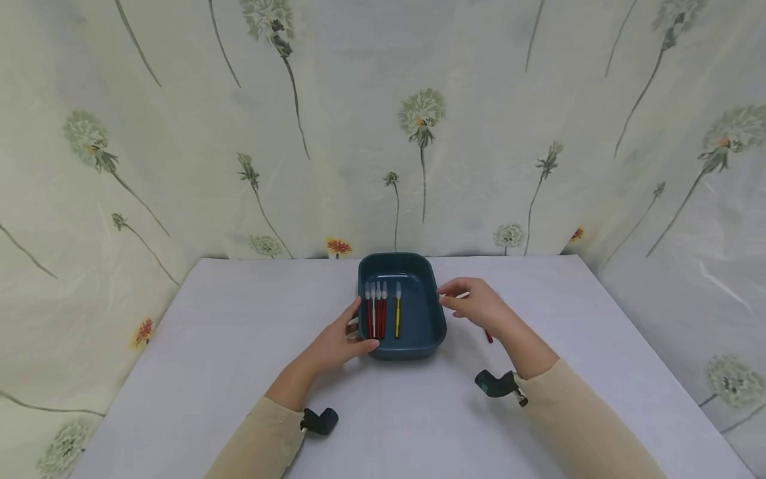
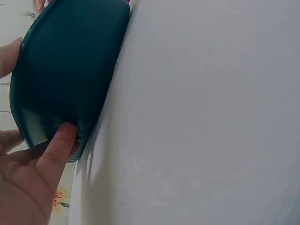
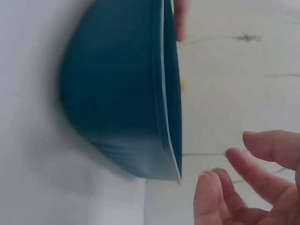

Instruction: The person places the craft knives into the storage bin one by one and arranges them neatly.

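A dark blue-green plastic bin stands on the table. My left hand grips its left front corner, thumb over the rim and fingers against the outer wall. Inside the bin, several slim red pen-like sticks with clear caps lie side by side along the left wall. A yellow one lies a little apart to their right. My right hand is beside the bin's right rim; in the right wrist view its fingers are loosely bent, with nothing between them.
Another red stick lies on the white-covered table right of the bin, partly hidden by my right forearm. A curtain with dandelion prints hangs behind and at both sides. Black wrist cameras sit at both cuffs.
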`<state>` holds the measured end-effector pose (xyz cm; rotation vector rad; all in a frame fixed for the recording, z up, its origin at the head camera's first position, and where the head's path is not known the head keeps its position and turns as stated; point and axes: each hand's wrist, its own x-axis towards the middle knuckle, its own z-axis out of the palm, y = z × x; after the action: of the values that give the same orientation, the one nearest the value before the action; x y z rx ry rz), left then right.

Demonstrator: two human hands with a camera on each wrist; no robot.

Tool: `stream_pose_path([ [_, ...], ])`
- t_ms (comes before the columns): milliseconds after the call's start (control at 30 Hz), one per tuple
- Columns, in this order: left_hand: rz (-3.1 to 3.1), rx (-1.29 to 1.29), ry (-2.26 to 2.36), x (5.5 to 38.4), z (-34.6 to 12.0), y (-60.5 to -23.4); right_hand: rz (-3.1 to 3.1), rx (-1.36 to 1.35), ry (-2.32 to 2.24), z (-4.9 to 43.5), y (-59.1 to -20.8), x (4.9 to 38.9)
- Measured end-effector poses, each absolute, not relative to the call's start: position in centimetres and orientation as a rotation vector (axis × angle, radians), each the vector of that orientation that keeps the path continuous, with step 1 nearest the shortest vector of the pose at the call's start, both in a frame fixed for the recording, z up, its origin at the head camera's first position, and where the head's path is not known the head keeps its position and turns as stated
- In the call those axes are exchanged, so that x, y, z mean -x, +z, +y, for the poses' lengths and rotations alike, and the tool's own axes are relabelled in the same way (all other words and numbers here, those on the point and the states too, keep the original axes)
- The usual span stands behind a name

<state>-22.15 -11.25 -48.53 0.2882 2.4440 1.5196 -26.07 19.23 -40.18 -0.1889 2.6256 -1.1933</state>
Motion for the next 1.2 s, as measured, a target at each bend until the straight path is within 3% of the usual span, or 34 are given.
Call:
stream_pose_path([
  [533,2.444,-0.29,1.508,22.2,-11.2,-48.3,2.705,0.108,-1.174,24.8,-40.0,25.4],
  [1200,2.445,-0.275,1.508,22.1,-11.2,-48.4,2.702,0.038,-1.244,30.2,-44.0,26.1],
])
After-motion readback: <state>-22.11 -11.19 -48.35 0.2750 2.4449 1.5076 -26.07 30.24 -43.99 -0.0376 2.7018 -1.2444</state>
